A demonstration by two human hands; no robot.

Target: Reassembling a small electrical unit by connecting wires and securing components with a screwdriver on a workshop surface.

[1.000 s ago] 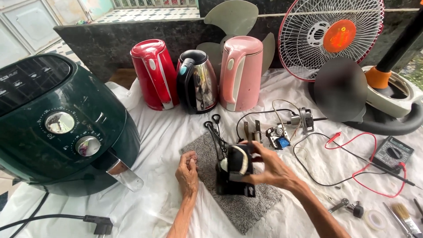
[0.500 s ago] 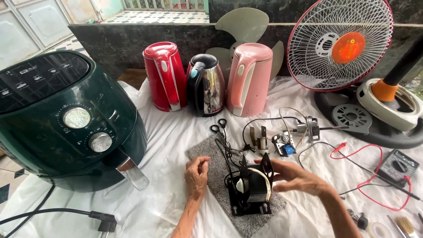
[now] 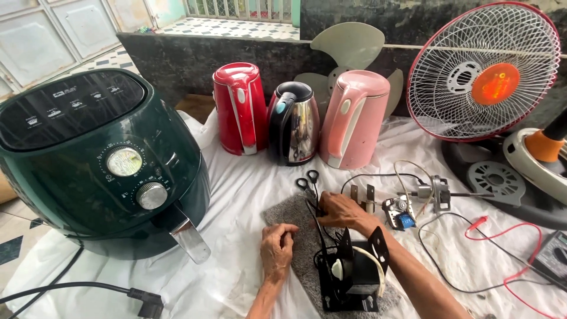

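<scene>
fan motor (image 3: 351,274): on grey mat (image 3: 289,215) over white-clothed tabletop (image 3: 248,183) | dense, rigid, probably heavy; best gripped by black bracket, not loose wires | left hand (image 3: 277,251): fingers curled, resting on mat, empty | right hand (image 3: 339,211): fingers pinching black wire (image 3: 322,236) near scissors (image 3: 307,180)

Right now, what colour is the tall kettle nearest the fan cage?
The tall plastic kettle is pink, clearest in the head view.

Dark stone ledge (image 3: 177,56) spans the far side; pale tiled floor (image 3: 236,26) beyond; daylight illumination.
</scene>
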